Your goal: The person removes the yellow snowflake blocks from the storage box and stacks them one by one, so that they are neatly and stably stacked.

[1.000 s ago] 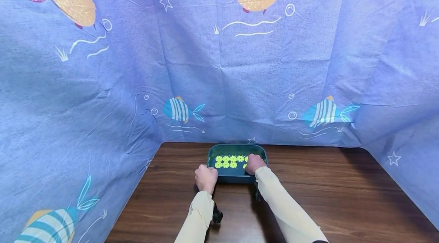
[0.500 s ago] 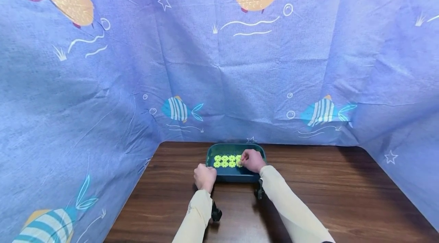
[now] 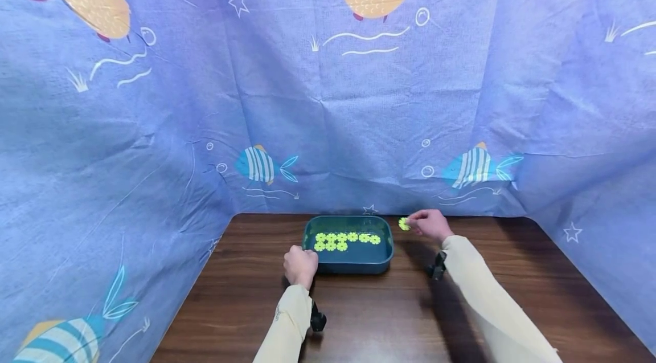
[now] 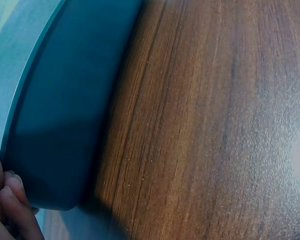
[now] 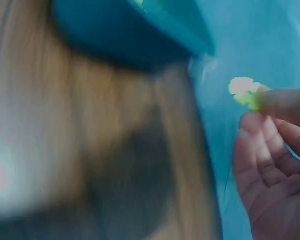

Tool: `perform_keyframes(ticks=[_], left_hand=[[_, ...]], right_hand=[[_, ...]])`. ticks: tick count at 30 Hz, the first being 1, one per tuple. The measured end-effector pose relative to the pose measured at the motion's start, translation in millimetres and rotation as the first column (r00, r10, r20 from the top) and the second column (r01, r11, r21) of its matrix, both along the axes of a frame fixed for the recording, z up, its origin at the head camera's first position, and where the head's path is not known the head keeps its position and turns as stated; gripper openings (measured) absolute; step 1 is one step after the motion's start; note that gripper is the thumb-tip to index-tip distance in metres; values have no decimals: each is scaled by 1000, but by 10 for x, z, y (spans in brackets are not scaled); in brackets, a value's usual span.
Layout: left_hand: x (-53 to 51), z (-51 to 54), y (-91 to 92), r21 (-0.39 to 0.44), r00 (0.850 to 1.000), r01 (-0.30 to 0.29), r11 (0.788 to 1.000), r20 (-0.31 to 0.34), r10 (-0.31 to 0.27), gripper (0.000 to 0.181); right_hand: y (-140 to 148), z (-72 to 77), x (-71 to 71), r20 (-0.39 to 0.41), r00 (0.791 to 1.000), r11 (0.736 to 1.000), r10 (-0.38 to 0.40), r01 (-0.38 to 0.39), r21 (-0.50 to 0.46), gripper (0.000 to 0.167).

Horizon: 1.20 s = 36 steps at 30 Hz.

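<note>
One flat, yellow-green, flower-shaped piece (image 3: 404, 224) is pinched between the thumb and fingers of the right hand (image 3: 430, 225), held to the right of a dark teal, rectangular tray with rounded corners (image 3: 351, 267) and apart from it. Nine more yellow-green flower pieces (image 3: 341, 237) are counted inside the tray, so ten are seen in all: six are lined up in the far row, the two at its right end set slightly off from the other four, and three are placed in the near row, at its left. The tray's near left corner is gripped at the rim by the curled fingers of the left hand (image 3: 300, 266). Compared with half a second ago, when the right hand was seen over the right end of the rows, that hand is now shifted out past the tray's right side, and the flower is carried with it; the left hand is kept at the same corner. Two cream sleeves (image 3: 487, 289) are worn, and one black device (image 3: 318, 320) is seen at each wrist. One brown, wood-grained table (image 3: 369, 317) is backed by blue fish-printed cloth (image 3: 359, 141).
</note>
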State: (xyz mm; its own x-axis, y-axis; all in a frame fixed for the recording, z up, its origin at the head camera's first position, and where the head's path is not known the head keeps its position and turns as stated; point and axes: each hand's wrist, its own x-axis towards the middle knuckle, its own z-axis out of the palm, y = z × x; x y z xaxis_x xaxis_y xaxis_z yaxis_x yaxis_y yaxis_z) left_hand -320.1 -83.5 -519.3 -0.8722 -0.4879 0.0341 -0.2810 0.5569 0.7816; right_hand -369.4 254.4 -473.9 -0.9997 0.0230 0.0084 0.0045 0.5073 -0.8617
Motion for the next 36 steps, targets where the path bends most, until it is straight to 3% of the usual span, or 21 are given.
perform_keyframes(ticks=[4,7,14,20,28,36], left_hand=[[1,-4,6,2,1000,-8,1000,-8,8,24],[3,-9,6,1,1000,-13,1000,-14,13,21],[1,-10,1,-9,1000,-21,1000,-15,20,18],[3,-31,4,-15,999,-21,1000,-25,20,21],[9,-43,14,-10,999,-10,1000,-42,9,30],[6,-48,3,-13,999,-12,1000,-44,11,25]], right_hand=[[336,-179,136,91,995,993,37,-47,110,19],[503,-308,236,150,988,990,40,-60,131,16],[656,-469,353,149,989,971,11,-46,233,11],[660,-506,417,114,993,941,38,-74,330,12],[657,-475,419,110,989,921,96,-130,368,6],[586,-352,410,157,976,852,149,-208,480,21]])
